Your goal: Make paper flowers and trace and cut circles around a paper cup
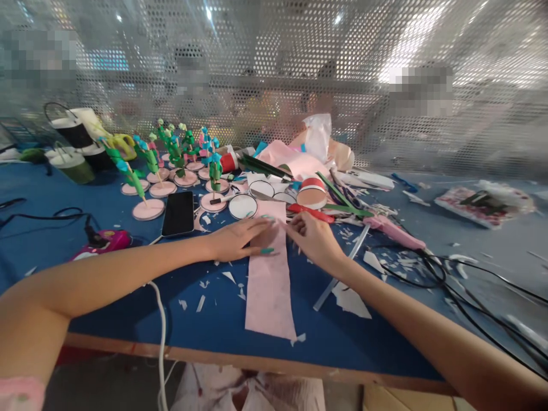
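Note:
A long pink paper strip lies on the blue table, running from the front edge up toward the middle. My left hand lies flat on the strip's upper part with its fingers stretched out. My right hand rests at the strip's right edge, fingers curled and pinching at the paper's edge. The two hands almost touch over the strip.
Several paper flowers on pink round bases stand at the back left, beside a black phone. A pink glue gun with black cables lies right. Red scissors, a tape roll, white discs, paper scraps and cups clutter the table.

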`<move>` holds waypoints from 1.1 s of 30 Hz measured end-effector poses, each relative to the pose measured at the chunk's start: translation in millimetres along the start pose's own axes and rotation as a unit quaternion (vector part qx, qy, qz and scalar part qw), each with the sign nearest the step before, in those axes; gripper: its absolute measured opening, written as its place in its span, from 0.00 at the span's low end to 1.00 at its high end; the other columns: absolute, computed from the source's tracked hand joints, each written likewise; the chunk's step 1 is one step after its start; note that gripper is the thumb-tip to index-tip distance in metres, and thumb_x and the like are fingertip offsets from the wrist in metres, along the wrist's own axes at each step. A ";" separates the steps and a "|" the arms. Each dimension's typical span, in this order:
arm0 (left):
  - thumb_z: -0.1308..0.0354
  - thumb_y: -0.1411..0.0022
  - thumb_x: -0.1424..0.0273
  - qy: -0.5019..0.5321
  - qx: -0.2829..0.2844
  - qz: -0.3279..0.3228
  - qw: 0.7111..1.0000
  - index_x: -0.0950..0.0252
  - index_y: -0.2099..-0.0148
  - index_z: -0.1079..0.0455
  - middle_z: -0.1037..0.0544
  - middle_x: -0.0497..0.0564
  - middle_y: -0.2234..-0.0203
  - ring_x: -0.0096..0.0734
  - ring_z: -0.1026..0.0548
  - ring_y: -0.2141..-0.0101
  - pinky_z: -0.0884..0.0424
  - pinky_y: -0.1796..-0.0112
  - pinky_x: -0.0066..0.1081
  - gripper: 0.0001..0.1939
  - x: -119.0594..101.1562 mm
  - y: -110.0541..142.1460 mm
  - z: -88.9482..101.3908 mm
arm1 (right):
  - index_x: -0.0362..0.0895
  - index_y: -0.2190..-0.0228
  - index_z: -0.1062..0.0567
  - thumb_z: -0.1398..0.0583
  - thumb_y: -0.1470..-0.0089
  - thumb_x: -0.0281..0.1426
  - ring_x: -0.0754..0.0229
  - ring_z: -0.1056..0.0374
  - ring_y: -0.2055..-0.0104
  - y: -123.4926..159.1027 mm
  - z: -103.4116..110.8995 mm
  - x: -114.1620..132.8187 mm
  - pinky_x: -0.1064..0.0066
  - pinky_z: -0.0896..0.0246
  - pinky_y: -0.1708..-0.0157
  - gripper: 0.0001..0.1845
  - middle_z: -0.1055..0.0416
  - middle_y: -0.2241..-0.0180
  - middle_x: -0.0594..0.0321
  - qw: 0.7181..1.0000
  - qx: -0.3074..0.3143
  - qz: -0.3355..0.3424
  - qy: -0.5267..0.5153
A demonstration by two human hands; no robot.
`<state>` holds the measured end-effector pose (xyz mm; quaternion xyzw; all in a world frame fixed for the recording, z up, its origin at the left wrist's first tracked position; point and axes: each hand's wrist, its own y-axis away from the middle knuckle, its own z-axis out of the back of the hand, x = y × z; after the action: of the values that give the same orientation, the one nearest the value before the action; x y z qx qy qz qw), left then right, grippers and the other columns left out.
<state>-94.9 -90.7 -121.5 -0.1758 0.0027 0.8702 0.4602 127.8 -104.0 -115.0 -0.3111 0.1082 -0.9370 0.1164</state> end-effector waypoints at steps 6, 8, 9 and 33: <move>0.53 0.34 0.71 -0.038 -0.073 0.007 0.997 0.68 0.39 0.42 0.36 0.61 0.41 0.40 0.39 0.39 0.39 0.41 0.42 0.22 3.2 -1.3 4.3 | 0.37 0.60 0.32 0.45 0.47 0.33 0.41 0.39 0.50 -20.5 2.0 -32.3 0.48 0.44 0.50 0.15 0.33 0.59 0.44 0.955 -0.122 0.129 0.239; 0.58 0.34 0.77 -0.119 -0.147 0.066 0.980 0.72 0.41 0.40 0.32 0.63 0.45 0.43 0.35 0.43 0.38 0.42 0.44 0.21 5.1 -2.3 12.2 | 0.36 0.56 0.32 0.46 0.46 0.32 0.40 0.41 0.49 -22.3 4.6 -36.2 0.48 0.43 0.51 0.17 0.34 0.57 0.43 0.949 -0.096 0.131 0.272; 0.60 0.35 0.80 -0.169 -0.163 0.097 0.967 0.75 0.40 0.40 0.32 0.65 0.46 0.46 0.36 0.43 0.39 0.42 0.46 0.22 5.9 -2.7 16.8 | 0.36 0.56 0.32 0.46 0.46 0.31 0.41 0.41 0.50 -22.6 6.1 -36.8 0.49 0.42 0.52 0.17 0.34 0.56 0.43 0.947 -0.085 0.126 0.282; 0.60 0.37 0.78 -0.303 -0.037 0.326 0.895 0.80 0.50 0.40 0.25 0.69 0.65 0.52 0.24 0.61 0.29 0.64 0.42 0.16 -2.2 -1.0 41.4 | 0.36 0.60 0.29 0.51 0.40 0.35 0.43 0.38 0.52 -19.2 23.1 -20.3 0.58 0.38 0.59 0.17 0.34 0.60 0.43 0.949 -0.100 0.070 0.291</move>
<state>-105.6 -85.0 -81.9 0.0905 -0.1121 0.9820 0.1225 154.7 -83.0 -103.0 -0.0264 0.2525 -0.9606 0.1136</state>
